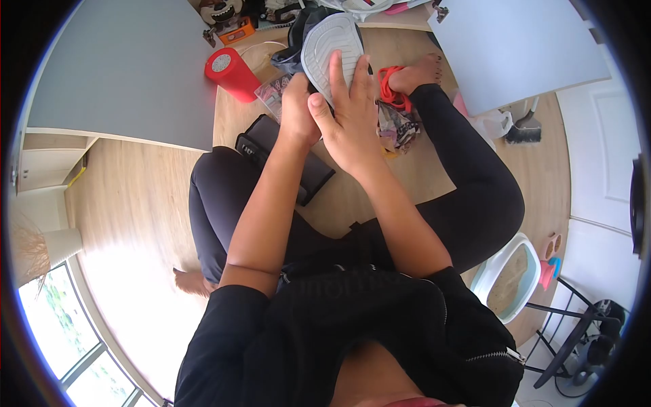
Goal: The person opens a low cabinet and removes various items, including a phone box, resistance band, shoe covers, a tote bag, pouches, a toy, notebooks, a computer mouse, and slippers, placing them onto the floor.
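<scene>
One light grey, ridged, rubber-looking shoe sole [331, 34] is between two flat, grey doors [122, 74]. The right hand [348, 125] has spread fingers over it; the left hand [297, 112] curls, pinching what, I can't tell. Best keep the sole steady.

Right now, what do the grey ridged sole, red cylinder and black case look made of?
Grey ridged sole: matte rubber or foam; moulded grooves.
Red cylinder: maybe plastic, satin; smooth, even colour.
Black case: probably fabric, matte; dull surface, though synthetic leather is possible.
</scene>
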`<state>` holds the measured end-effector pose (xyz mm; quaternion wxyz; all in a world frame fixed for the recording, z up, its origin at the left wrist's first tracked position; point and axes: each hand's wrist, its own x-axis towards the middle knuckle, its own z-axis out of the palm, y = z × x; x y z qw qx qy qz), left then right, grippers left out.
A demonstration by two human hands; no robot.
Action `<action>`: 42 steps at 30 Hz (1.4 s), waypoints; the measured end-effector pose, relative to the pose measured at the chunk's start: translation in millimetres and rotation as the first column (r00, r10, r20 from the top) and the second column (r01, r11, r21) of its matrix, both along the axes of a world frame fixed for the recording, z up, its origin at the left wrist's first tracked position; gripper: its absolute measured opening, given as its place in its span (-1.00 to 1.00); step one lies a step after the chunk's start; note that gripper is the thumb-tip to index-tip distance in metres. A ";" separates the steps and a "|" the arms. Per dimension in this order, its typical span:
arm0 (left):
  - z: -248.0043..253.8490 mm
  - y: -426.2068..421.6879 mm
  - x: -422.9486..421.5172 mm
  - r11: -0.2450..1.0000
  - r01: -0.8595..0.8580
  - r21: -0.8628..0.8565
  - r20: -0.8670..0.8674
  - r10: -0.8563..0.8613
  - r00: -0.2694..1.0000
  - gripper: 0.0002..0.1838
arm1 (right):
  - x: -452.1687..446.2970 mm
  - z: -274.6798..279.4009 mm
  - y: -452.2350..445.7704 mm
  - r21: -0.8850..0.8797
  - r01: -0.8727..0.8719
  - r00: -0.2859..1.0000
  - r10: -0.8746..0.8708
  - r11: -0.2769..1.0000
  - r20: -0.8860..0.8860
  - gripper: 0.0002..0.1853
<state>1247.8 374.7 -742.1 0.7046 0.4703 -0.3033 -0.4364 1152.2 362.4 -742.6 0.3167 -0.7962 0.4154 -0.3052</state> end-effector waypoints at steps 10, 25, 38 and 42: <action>-2.3 -6.6 38.6 0.985 -0.096 0.146 -0.296 0.136 0.945 -0.44 | -17.6 -0.1 -51.3 0.176 -0.366 0.849 0.251 0.914 0.464 -0.25; -16.7 2.0 76.3 0.967 -0.191 0.170 -0.332 0.239 0.913 -0.39 | -32.8 -58.4 -55.7 0.584 -0.551 0.802 0.185 0.596 0.568 -0.15; -93.2 46.8 83.5 0.993 -0.099 0.065 -0.549 0.118 0.828 -0.35 | -52.3 -87.9 -22.1 0.737 -0.333 0.943 0.215 0.588 0.254 -0.39; -121.2 45.6 89.0 0.975 -0.024 0.223 -0.492 0.133 0.860 -0.40 | -91.2 -105.8 -50.0 0.849 -0.319 0.920 0.352 0.421 0.171 -0.45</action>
